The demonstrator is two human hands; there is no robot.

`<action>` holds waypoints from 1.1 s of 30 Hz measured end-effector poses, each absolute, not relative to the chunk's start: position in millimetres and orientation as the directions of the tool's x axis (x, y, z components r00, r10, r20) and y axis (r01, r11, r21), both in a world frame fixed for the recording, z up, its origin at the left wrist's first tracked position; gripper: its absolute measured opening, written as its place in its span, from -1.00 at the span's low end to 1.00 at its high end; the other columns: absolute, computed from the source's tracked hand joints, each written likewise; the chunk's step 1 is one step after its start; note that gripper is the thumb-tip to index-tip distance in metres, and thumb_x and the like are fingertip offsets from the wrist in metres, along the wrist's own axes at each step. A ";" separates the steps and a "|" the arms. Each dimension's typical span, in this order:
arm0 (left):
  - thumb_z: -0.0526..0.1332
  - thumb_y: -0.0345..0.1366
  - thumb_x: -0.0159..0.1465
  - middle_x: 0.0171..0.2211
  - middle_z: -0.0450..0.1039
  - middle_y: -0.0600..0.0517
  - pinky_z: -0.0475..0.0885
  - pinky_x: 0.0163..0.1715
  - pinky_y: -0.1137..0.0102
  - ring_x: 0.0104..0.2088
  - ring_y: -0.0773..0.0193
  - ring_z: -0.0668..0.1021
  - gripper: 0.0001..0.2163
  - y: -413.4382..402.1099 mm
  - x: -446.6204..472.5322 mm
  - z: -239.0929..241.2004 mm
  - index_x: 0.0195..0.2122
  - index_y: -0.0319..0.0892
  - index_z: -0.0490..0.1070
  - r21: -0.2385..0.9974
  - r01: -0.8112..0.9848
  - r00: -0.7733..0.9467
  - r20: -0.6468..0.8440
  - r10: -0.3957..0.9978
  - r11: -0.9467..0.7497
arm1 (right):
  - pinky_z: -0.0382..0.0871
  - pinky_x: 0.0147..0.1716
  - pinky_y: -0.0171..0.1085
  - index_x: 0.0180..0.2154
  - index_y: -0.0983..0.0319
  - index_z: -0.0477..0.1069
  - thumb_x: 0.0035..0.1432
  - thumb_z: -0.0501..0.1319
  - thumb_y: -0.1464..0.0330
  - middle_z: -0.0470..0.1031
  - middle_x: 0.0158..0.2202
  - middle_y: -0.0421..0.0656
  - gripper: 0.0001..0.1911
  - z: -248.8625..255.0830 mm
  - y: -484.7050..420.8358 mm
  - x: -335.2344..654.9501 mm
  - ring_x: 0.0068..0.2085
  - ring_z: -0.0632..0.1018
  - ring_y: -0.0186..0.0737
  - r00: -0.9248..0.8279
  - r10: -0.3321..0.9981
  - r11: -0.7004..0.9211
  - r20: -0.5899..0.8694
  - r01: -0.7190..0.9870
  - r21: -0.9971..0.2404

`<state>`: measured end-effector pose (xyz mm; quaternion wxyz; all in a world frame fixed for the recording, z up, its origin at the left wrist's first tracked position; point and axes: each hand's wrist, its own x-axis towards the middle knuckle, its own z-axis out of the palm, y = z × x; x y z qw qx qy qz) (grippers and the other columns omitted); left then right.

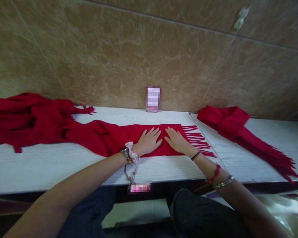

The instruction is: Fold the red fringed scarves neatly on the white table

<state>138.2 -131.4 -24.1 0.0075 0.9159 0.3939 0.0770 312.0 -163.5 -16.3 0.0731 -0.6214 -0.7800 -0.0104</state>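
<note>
A red scarf lies along the white wooden surface, flat toward its fringed right end and wrinkled toward the left, where it meets a bunched heap of red cloth. My left hand rests palm down on the flat part, fingers spread, a pink scrunchie and beaded bracelets at the wrist. Just right of it, my right hand also presses flat on the scarf near the fringe, fingers extended. Both hands are open and grip nothing.
Another red scarf, looped and fringed, lies on the right part of the white surface. A small blurred upright panel stands against the brown tiled wall. A blurred pink item hangs from the left wrist over the front edge.
</note>
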 end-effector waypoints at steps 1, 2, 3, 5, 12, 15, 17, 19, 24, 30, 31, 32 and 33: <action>-0.17 -0.12 0.36 0.27 0.06 -0.09 0.06 0.20 0.06 0.27 0.07 0.11 -0.49 -131.5 138.1 -24.0 0.23 -0.30 0.09 0.076 0.721 0.677 0.133 0.724 -0.689 | 0.04 0.19 0.01 0.22 0.44 0.09 0.29 -0.12 0.30 0.05 0.28 0.10 -0.46 -18.4 -165.2 310.5 0.28 0.11 -0.03 -0.223 0.969 0.232 0.109 0.970 -0.073; -0.17 -0.12 0.36 0.27 0.06 -0.08 0.05 0.20 0.06 0.27 0.08 0.11 -0.49 -131.5 138.1 -23.9 0.24 -0.29 0.09 0.079 0.721 0.677 0.134 0.724 -0.688 | 0.03 0.19 0.01 0.22 0.43 0.09 0.29 -0.12 0.30 0.05 0.28 0.10 -0.46 -19.9 -166.2 311.1 0.28 0.11 -0.02 -0.222 0.970 0.229 0.095 0.971 -0.069; -0.17 -0.11 0.36 0.27 0.05 -0.08 0.05 0.20 0.07 0.27 0.08 0.11 -0.49 -131.5 138.0 -24.0 0.24 -0.28 0.09 0.082 0.721 0.676 0.134 0.725 -0.688 | 0.03 0.19 0.01 0.22 0.42 0.09 0.29 -0.12 0.31 0.04 0.28 0.09 -0.46 -20.9 -166.6 313.3 0.27 0.12 -0.02 -0.216 0.973 0.222 0.086 0.973 -0.064; -0.16 -0.11 0.35 0.28 0.04 -0.06 0.05 0.20 0.07 0.27 0.09 0.11 -0.50 -131.2 137.9 -24.2 0.24 -0.24 0.09 0.090 0.721 0.675 0.136 0.726 -0.687 | 0.04 0.19 -0.01 0.23 0.43 0.09 0.29 -0.14 0.35 0.05 0.28 0.09 -0.47 -21.3 -165.8 321.5 0.27 0.13 -0.02 -0.198 0.977 0.203 0.076 0.977 -0.059; -0.15 -0.11 0.35 0.28 0.04 -0.06 0.05 0.20 0.08 0.27 0.10 0.11 -0.52 -131.4 139.1 -23.8 0.23 -0.20 0.09 0.088 0.727 0.670 0.129 0.732 -0.681 | 0.08 0.17 0.02 0.18 0.50 0.15 0.26 -0.12 0.37 0.12 0.24 0.19 -0.48 -22.4 -166.5 339.1 0.26 0.14 0.01 -0.142 0.964 0.165 0.223 0.983 -0.085; -0.14 -0.13 0.35 0.27 0.05 -0.07 0.06 0.20 0.08 0.27 0.09 0.12 -0.52 -131.8 139.7 -22.9 0.23 -0.22 0.10 0.083 0.724 0.673 0.130 0.728 -0.684 | 0.07 0.18 0.03 0.20 0.41 0.13 0.27 -0.10 0.32 0.10 0.26 0.12 -0.47 -25.7 -174.3 327.7 0.28 0.11 -0.05 -0.210 0.933 0.254 0.293 0.959 -0.122; -0.14 -0.13 0.35 0.27 0.04 -0.08 0.06 0.19 0.08 0.27 0.09 0.11 -0.52 -132.0 139.8 -22.3 0.23 -0.23 0.10 0.080 0.726 0.673 0.127 0.729 -0.683 | 0.04 0.19 0.03 0.21 0.39 0.13 0.27 -0.09 0.29 0.11 0.26 0.10 -0.47 -27.9 -180.8 318.4 0.28 0.11 -0.06 -0.264 0.927 0.300 0.265 0.948 -0.106; -0.15 -0.13 0.36 0.28 0.04 -0.07 0.07 0.19 0.08 0.27 0.10 0.11 -0.52 -132.3 139.7 -22.0 0.24 -0.23 0.08 0.077 0.730 0.669 0.124 0.733 -0.680 | 0.02 0.20 0.02 0.21 0.38 0.14 0.28 -0.09 0.28 0.12 0.26 0.09 -0.47 -29.5 -186.0 313.1 0.27 0.12 -0.05 -0.287 0.934 0.308 0.210 0.949 -0.071; -0.17 -0.11 0.36 0.28 0.03 -0.06 0.06 0.20 0.09 0.27 0.10 0.10 -0.50 -132.9 139.2 -22.5 0.25 -0.24 0.07 0.077 0.728 0.671 0.128 0.731 -0.682 | 0.06 0.18 -0.01 0.21 0.45 0.11 0.28 -0.12 0.36 0.10 0.26 0.10 -0.48 -26.4 -188.4 327.4 0.26 0.14 -0.02 -0.245 0.961 0.247 0.129 0.969 0.001; -0.16 -0.11 0.36 0.28 0.03 -0.06 0.05 0.20 0.11 0.27 0.10 0.11 -0.51 -132.7 139.9 -21.2 0.24 -0.22 0.09 0.081 0.730 0.669 0.120 0.733 -0.679 | 0.10 0.17 -0.04 0.16 0.53 0.19 0.23 -0.12 0.48 0.16 0.22 0.21 -0.50 -12.4 -183.4 341.2 0.23 0.20 0.02 -0.091 0.973 0.083 0.211 0.996 0.045; -0.15 -0.12 0.35 0.28 0.04 -0.07 0.06 0.19 0.10 0.27 0.09 0.11 -0.51 -132.3 140.0 -21.3 0.24 -0.24 0.09 0.081 0.727 0.672 0.121 0.731 -0.682 | 0.10 0.17 -0.04 0.16 0.53 0.19 0.23 -0.12 0.48 0.16 0.22 0.19 -0.50 -11.1 -182.8 337.5 0.24 0.19 0.02 -0.093 0.966 0.089 0.241 0.996 0.030; -0.15 -0.11 0.35 0.28 0.04 -0.08 0.07 0.19 0.10 0.27 0.09 0.11 -0.51 -131.9 140.1 -21.5 0.24 -0.25 0.09 0.081 0.724 0.675 0.124 0.728 -0.685 | 0.09 0.18 -0.04 0.17 0.51 0.18 0.24 -0.12 0.46 0.15 0.23 0.17 -0.50 -10.7 -182.4 332.4 0.25 0.18 0.00 -0.107 0.958 0.109 0.266 0.994 0.006; -0.14 -0.11 0.35 0.27 0.05 -0.08 0.08 0.18 0.09 0.27 0.08 0.11 -0.51 -131.6 140.1 -21.9 0.23 -0.26 0.10 0.080 0.722 0.677 0.128 0.725 -0.688 | 0.09 0.18 -0.05 0.18 0.49 0.16 0.25 -0.13 0.44 0.13 0.24 0.14 -0.50 -11.2 -182.0 326.6 0.25 0.16 -0.02 -0.133 0.951 0.143 0.279 0.989 -0.019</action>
